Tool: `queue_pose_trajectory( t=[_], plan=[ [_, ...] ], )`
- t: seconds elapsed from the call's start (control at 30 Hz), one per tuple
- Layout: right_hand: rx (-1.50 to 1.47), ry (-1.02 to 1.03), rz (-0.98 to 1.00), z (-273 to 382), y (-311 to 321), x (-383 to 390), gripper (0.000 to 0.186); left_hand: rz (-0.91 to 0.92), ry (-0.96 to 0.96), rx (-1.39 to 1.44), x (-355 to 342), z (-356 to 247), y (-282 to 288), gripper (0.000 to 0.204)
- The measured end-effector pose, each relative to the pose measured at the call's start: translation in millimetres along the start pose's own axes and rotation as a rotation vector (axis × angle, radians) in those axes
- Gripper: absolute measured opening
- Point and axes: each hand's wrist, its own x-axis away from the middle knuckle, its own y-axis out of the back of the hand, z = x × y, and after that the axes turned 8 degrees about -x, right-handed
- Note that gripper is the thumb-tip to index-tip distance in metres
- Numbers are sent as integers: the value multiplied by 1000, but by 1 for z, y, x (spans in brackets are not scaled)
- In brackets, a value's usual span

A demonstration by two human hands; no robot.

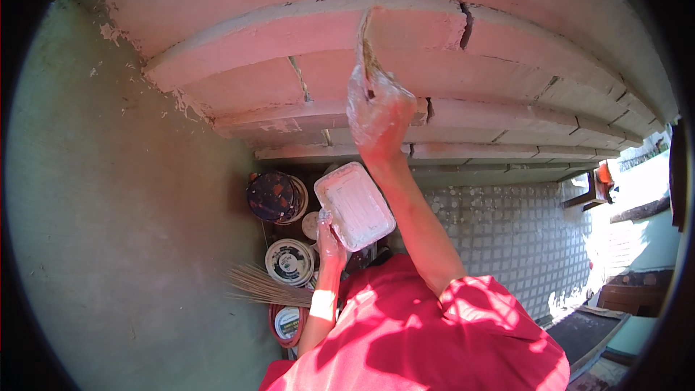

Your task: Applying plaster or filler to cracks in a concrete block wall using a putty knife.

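My left hand [330, 245] grips the left rim of a rectangular white plastic tub [356, 206], tilted so its pale, paste-smeared inside shows. Higher up, my right hand [381, 112] is closed, its skin coated with whitish paste. From its fist rises a thin flat tool [367, 43], brownish and smeared white, seen nearly edge-on; I cannot tell if it is a brush or a scraper. Its tip overlaps the upper ledge [304, 29] of a pinkish wall; whether it touches is unclear. Dark cracks cut through the ledges.
Below left stand a dark stained bucket [271, 197], a white-lidded bucket [289, 262] and a red-rimmed one [275, 322]. A bundle of thin sticks [271, 286] lies across them. A greenish wall [137, 224] rises at left. Tiled floor [507, 235] stretches right, toward a wooden bench [595, 192].
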Motion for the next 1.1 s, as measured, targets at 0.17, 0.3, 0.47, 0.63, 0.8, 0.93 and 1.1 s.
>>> queue_pose_trajectory(
  t=[0.17,0.3,0.47,0.63,0.8,0.93,1.1],
  plan=[
    [93,-54,-138,-22,69,-10,13,26,6,-44,-8,3,0,46],
    [100,-81,-151,-39,91,-25,16,38,54,-33,-12,11,3,49],
    [106,-16,-232,-40,89,-30,15,28,41,-36,-10,9,-5,50],
    [185,48,-55,-34,46,-27,38,43,42,-63,-6,8,-7,50],
    [30,65,29,-8,23,-15,41,51,55,-60,-6,10,-5,49],
    [-95,66,5,-15,36,-12,38,62,49,-75,-6,13,-2,48],
    [-28,68,-213,-38,76,-24,34,40,53,-46,-2,15,0,47]
  ],
)
